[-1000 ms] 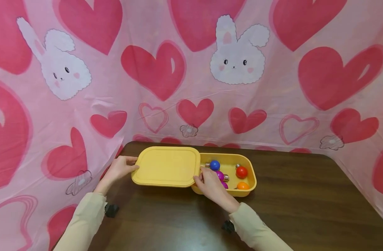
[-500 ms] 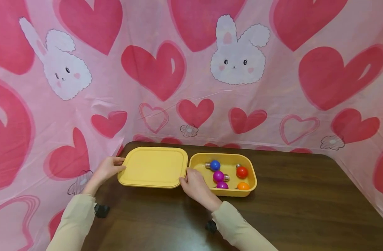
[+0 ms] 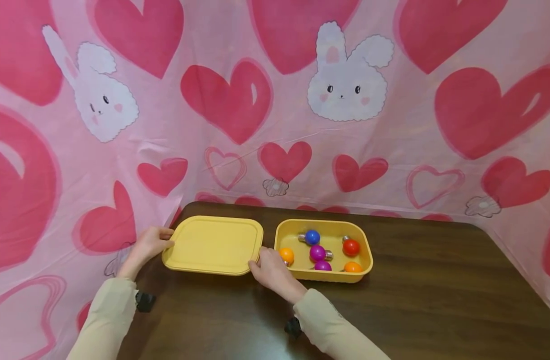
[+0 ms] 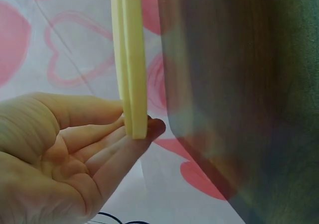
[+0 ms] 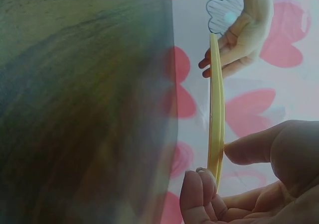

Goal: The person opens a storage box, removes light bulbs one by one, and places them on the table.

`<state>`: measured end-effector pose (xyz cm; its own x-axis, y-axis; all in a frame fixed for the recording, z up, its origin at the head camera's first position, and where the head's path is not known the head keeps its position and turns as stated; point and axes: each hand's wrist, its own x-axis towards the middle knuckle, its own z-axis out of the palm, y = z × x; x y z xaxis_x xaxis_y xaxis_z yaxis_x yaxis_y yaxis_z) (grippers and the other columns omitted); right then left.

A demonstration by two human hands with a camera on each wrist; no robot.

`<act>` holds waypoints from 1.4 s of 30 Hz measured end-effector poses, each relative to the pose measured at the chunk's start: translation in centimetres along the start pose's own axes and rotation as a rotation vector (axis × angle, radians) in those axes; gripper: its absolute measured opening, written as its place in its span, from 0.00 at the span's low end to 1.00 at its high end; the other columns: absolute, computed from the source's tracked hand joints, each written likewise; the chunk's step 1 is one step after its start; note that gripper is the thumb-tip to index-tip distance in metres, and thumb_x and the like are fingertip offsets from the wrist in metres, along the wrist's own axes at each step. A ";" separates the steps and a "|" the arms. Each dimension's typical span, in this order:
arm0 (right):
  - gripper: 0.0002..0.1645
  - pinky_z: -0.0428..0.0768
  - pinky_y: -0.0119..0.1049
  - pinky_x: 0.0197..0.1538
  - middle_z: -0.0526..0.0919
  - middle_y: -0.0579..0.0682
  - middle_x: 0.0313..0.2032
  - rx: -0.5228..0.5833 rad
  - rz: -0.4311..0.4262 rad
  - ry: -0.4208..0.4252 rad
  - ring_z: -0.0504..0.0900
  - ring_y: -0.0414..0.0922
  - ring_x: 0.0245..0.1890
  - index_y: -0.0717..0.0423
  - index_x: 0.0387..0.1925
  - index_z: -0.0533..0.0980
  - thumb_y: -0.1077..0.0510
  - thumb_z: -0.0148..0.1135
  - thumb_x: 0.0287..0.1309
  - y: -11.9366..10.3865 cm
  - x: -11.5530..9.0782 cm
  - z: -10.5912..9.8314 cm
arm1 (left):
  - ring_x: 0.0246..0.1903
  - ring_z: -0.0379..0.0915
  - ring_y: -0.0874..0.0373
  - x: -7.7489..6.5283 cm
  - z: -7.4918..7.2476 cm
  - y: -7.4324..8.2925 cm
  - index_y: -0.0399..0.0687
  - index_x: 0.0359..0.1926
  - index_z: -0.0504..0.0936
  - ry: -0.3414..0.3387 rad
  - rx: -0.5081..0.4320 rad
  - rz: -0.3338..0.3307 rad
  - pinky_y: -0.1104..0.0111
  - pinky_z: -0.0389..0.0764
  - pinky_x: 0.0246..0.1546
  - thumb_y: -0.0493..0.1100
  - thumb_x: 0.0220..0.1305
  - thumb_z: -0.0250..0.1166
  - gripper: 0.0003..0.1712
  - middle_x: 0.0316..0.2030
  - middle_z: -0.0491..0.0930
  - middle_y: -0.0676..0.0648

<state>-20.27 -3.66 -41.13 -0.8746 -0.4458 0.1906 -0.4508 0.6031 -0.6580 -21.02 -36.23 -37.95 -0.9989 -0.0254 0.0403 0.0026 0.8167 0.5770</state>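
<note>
Both hands hold a yellow rectangular lid (image 3: 213, 245) with rounded corners, its flat top facing up. My left hand (image 3: 147, 248) pinches its left edge, thumb on one face and fingers on the other, as the left wrist view shows. At the near right corner, my right hand (image 3: 275, 271) grips the rim the same way. In both wrist views a gap shows between lid and tabletop. Just right of the lid stands an uncovered yellow box (image 3: 326, 275). Colored light bulbs lie in it: a blue bulb (image 3: 313, 237), a red bulb (image 3: 352, 247), two purple and two orange.
The dark wooden table (image 3: 419, 300) reaches right of and in front of the box. A pink fabric backdrop (image 3: 293, 125) with hearts and rabbits rises along the table's back and sides. Dark devices sit at both wrists, below the pale sleeves.
Both hands have carried the lid leftward, off the box and clear of its left end. An orange bulb at the box's left has come into sight. The box stays in place.
</note>
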 end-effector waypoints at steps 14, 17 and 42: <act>0.16 0.66 0.28 0.19 0.69 0.49 0.17 -0.026 0.142 -0.092 0.68 0.43 0.15 0.60 0.21 0.73 0.57 0.61 0.61 -0.1 0.5 2.0 | 0.32 0.78 0.48 0.8 1.1 -1.4 0.13 0.48 0.76 -0.043 0.019 -0.099 0.68 0.82 0.30 0.29 0.51 0.61 0.23 0.40 0.82 0.23; 0.21 0.64 0.28 0.18 0.66 0.48 0.16 -0.028 0.162 -0.114 0.66 0.42 0.14 0.56 0.15 0.68 0.56 0.61 0.61 0.3 0.6 2.4 | 0.30 0.77 0.50 1.1 1.4 -1.7 0.13 0.46 0.77 -0.033 0.011 -0.091 0.72 0.78 0.26 0.28 0.49 0.61 0.22 0.37 0.83 0.25; 0.16 0.66 0.31 0.23 0.66 0.49 0.19 -0.118 0.237 -0.215 0.68 0.45 0.19 0.62 0.22 0.74 0.56 0.64 0.59 1.0 1.8 4.2 | 0.35 0.83 0.42 1.8 3.8 -3.5 0.18 0.44 0.80 0.047 0.102 -0.093 0.56 0.87 0.37 0.30 0.48 0.62 0.20 0.38 0.84 0.26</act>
<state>-21.55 -6.65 -44.51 -0.9056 -0.4057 -0.1237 -0.2680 0.7733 -0.5746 -22.96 -36.99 -42.98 -0.9912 -0.1289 0.0301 -0.0974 0.8640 0.4940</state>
